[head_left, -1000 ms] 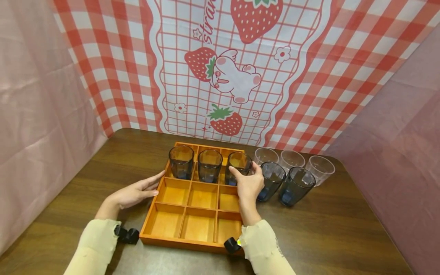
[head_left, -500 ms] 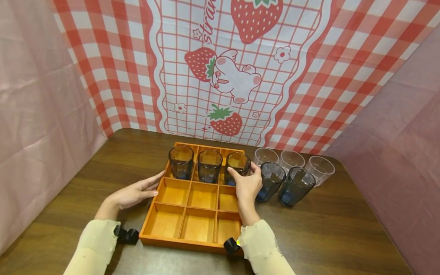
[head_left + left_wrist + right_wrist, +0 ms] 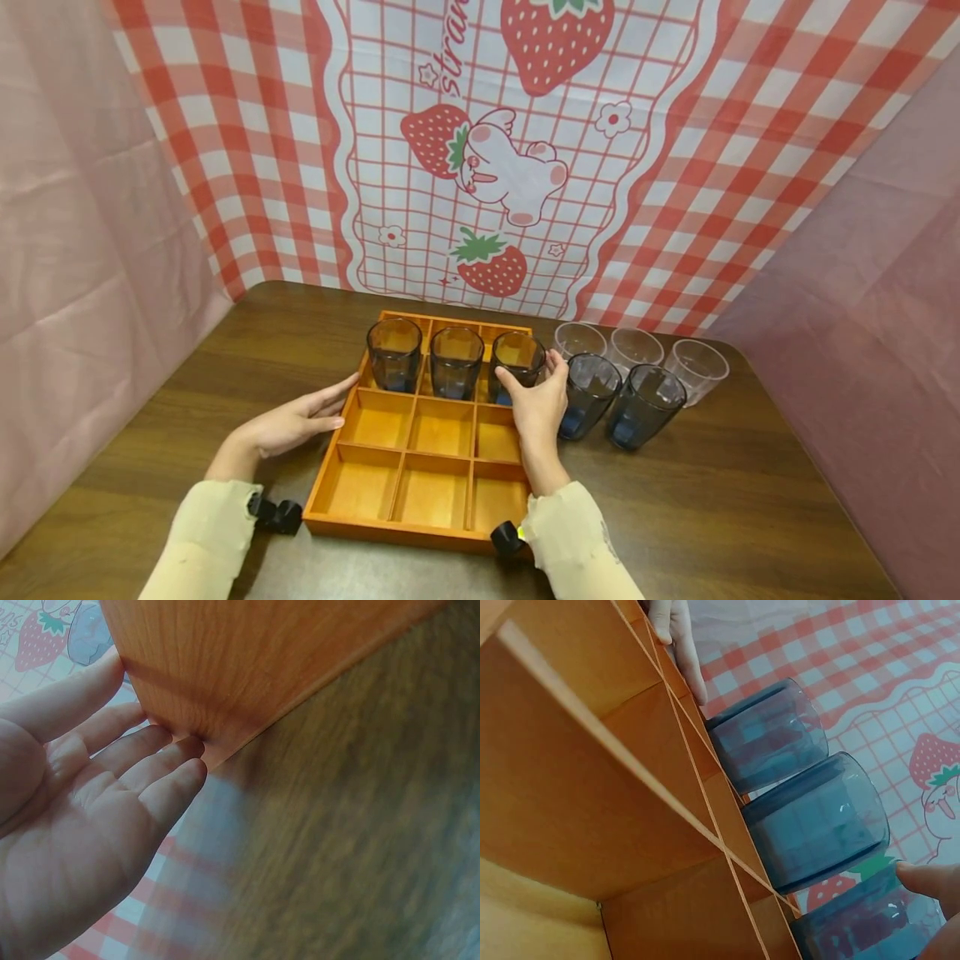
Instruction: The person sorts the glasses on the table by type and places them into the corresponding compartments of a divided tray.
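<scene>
An orange wooden tray (image 3: pixel 435 486) with square compartments lies on the table. Three smoky drinking glasses stand upright in one row towards its back: a left glass (image 3: pixel 394 358), a middle glass (image 3: pixel 456 365) and a right glass (image 3: pixel 517 354). My right hand (image 3: pixel 542 408) holds the right glass, its thumb across the near side and its fingers along the right side. In the right wrist view the thumb (image 3: pixel 922 879) overlaps that glass. My left hand (image 3: pixel 292 423), fingers extended, rests against the tray's left side; in the left wrist view its fingertips (image 3: pixel 193 766) touch the wooden wall.
Right of the tray stand two more smoky glasses, one nearer the tray (image 3: pixel 588 396) and one farther right (image 3: pixel 647 408). Behind them are three clear cups (image 3: pixel 697 367). A strawberry-print checked cloth (image 3: pixel 525 167) hangs behind the brown table (image 3: pixel 735 500).
The right hand and the right glass have shifted very slightly left within the tray. The left hand and the other glasses keep their places.
</scene>
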Tool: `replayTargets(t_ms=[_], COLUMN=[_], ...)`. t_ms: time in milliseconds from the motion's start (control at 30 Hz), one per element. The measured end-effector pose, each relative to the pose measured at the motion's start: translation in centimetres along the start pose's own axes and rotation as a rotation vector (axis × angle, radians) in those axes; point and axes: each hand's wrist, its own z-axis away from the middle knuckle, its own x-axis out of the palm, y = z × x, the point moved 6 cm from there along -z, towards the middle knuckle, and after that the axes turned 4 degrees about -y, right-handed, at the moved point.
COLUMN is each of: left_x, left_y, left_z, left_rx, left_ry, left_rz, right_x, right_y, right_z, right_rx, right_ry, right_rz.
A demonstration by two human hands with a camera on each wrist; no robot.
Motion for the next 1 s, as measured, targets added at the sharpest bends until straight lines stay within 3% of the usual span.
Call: replayTargets(t_ms=[167,433,667,867,1000], left_x=[0.0,-0.1,0.0,0.0,0.1], left_y=[-0.1,-0.4,-0.5,-0.5,-0.5], left_z=[-0.1,-0.1,-0.2,-0.3,-0.4], left_rx=[-0.002,-0.023,-0.016,-0.011,-0.015], left_ry=[-0.001,-0.001,-0.004,-0.007,-0.004], left_rz=[0.001,0.018,0.053,0.057,0.048], right_x=[-0.4,-1.0,-1.9,-3.0,-3.8], right_y=[-0.3,-0.7,-1.5,-1.8,-2.1], right_z=[0.3,0.9,1.1,1.0,1.0], right_rx=[-0.003,0.012,-0.027,-0.057,-0.090], right_ry=[-0.047,-0.117,-0.193,-0.318,-0.449], right_rz=[-0.007,-0.145,-0.117,-0.078,-0.053])
